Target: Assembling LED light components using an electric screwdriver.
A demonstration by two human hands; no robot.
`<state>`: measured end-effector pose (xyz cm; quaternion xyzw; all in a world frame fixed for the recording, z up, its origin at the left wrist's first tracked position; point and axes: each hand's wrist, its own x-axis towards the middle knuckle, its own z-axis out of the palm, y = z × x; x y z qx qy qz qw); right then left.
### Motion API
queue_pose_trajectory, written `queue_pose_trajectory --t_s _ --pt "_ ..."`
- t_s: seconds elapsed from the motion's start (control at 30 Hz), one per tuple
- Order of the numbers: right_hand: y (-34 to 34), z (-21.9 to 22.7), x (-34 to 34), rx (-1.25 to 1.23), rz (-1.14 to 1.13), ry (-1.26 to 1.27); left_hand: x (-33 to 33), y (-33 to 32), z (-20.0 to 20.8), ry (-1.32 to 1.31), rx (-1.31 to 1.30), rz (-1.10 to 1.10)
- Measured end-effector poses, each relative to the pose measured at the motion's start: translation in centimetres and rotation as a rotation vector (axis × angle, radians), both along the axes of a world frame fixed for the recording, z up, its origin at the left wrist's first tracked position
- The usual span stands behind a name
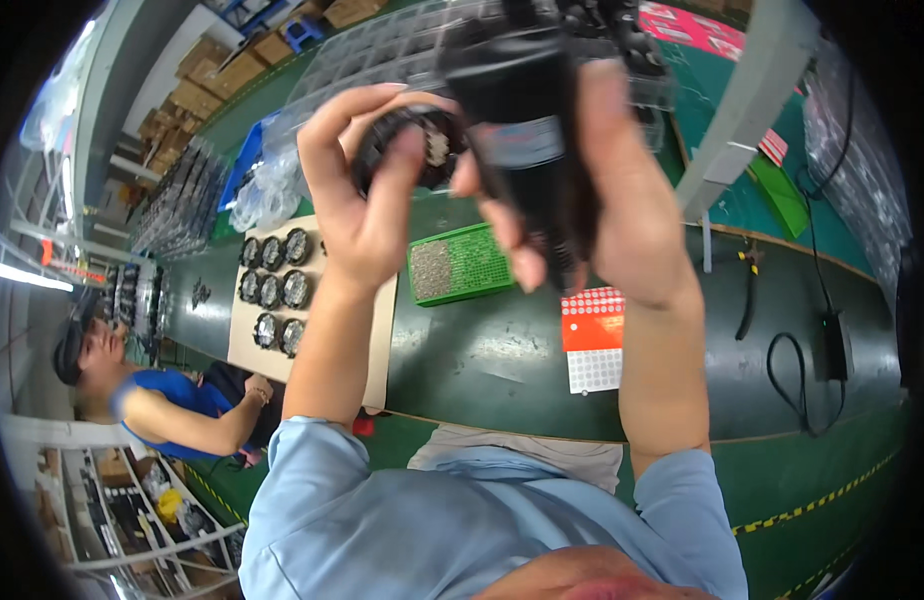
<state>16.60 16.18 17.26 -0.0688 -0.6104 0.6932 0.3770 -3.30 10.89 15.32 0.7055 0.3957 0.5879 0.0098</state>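
Note:
Raised over the bench, my left hand [370, 225] is closed around a round black housing [380, 150], with the thumb pressed on its face. A pale patch shows on that face near the thumb tip. My right hand [637, 205] grips a black power screwdriver [512, 90], blurred by motion, with a pale label on its body. The tool is close beside the housing; whether its tip touches it is hidden. Below the hands sits a green tray [472, 290] with small metal screws heaped in its left part and rows of holes on the right.
Several round black housings [270, 290] stand on a cardboard sheet [377, 350] at left. Red and white sticker sheets [594, 365], cutting pliers [749, 285] and a cabled adapter [837, 345] lie at right. Clear divided trays [367, 55] stand behind. A person in blue [182, 410] sits at left.

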Motion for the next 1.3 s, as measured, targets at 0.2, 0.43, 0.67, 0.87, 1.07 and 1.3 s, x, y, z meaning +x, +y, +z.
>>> queue_pose_trajectory --t_s 0.2,0.43,0.67,0.87,1.07,1.3 --pt "1.1 -0.4 0.9 -0.092 -0.021 0.071 -0.7 -1.0 -0.3 0.272 0.244 -0.238" --pt "1.6 -0.8 0.6 -0.053 0.040 0.099 -0.6 -2.6 0.3 0.314 0.149 -0.210" --pt "1.4 -1.1 0.4 -0.053 0.036 0.080 -1.1 -4.0 -0.4 0.213 -0.021 -0.211" --pt "1.2 -1.1 -0.3 -0.060 0.031 0.060 -1.1 -4.3 -1.3 0.135 0.078 -0.170" --pt "1.5 -0.9 -0.1 -0.009 0.013 0.067 -1.0 -4.5 -0.8 0.200 -0.017 -0.021" --pt "0.9 -0.8 -0.2 -0.106 -0.015 -0.037 -1.5 -0.5 -1.2 -0.001 0.123 -0.118"
